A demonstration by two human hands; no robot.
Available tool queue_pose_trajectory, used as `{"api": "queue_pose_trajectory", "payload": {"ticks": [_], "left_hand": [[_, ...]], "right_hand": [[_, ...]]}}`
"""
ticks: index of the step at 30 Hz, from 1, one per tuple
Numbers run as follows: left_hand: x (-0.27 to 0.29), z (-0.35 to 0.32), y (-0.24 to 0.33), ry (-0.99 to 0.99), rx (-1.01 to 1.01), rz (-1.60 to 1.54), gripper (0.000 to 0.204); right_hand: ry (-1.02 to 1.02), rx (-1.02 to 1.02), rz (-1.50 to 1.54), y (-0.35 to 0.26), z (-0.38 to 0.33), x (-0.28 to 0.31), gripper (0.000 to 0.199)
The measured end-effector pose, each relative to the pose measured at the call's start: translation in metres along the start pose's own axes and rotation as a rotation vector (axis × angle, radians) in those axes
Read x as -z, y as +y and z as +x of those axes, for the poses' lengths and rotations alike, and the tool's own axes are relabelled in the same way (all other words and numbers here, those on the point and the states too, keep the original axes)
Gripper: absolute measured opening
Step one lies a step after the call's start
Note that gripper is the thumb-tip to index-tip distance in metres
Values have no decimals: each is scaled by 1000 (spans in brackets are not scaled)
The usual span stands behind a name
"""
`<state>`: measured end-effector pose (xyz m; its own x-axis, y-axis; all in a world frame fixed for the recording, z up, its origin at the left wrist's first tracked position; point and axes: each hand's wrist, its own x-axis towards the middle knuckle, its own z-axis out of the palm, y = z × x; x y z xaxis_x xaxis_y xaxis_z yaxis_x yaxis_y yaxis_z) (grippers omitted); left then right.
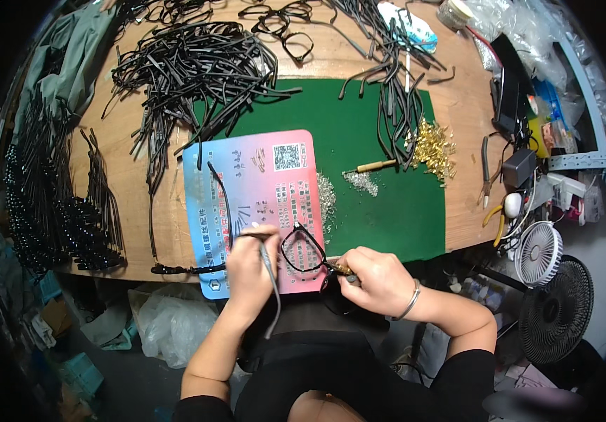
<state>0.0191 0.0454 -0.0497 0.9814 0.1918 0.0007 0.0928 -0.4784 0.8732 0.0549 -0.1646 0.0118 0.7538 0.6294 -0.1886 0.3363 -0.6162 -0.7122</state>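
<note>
Over the lower edge of a pink and blue printed mat [211,151], my right hand [380,281] is closed around one side of a black eyeglass frame [315,240]. A brass-coloured piece shows at its fingertips; I cannot make out what it is. My left hand [250,271], left of the frame, pinches a dark grey eyeglass temple [273,281] whose curved end hangs down toward my lap. Another black frame [176,269] with a raised temple lies at the mat's left edge. Small loose hardware [257,160] and a few thin dark pieces [241,216] rest on the mat.
Beneath lies a green mat [401,225] with silver screws [363,183], gold-coloured bits [433,151] and a brass-handled screwdriver [377,166]. Heaps of temples [197,67] fill the back; black frames [92,232] crowd the left. Pliers [486,193] and a white fan [539,253] stand right.
</note>
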Motion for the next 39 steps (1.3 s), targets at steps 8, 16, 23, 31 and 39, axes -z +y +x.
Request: {"api": "queue_pose_trajectory", "payload": {"ticks": [8, 16, 23, 31, 39], "left_hand": [[-26, 1, 10, 89, 246, -361, 13], [-27, 5, 11, 67, 163, -355, 10], [-28, 8, 11, 73, -83, -85, 9], [-22, -7, -4, -68, -164, 0, 8], [-19, -2, 5, -92, -169, 33, 11]], "right_hand": [[-70, -68, 0, 10, 2, -30, 21], [65, -26, -249, 18, 20, -17, 45], [114, -43, -188, 22, 13, -20, 50], [84, -60, -149, 36, 4, 12, 41], [214, -6, -448, 34, 19, -9, 38]]}}
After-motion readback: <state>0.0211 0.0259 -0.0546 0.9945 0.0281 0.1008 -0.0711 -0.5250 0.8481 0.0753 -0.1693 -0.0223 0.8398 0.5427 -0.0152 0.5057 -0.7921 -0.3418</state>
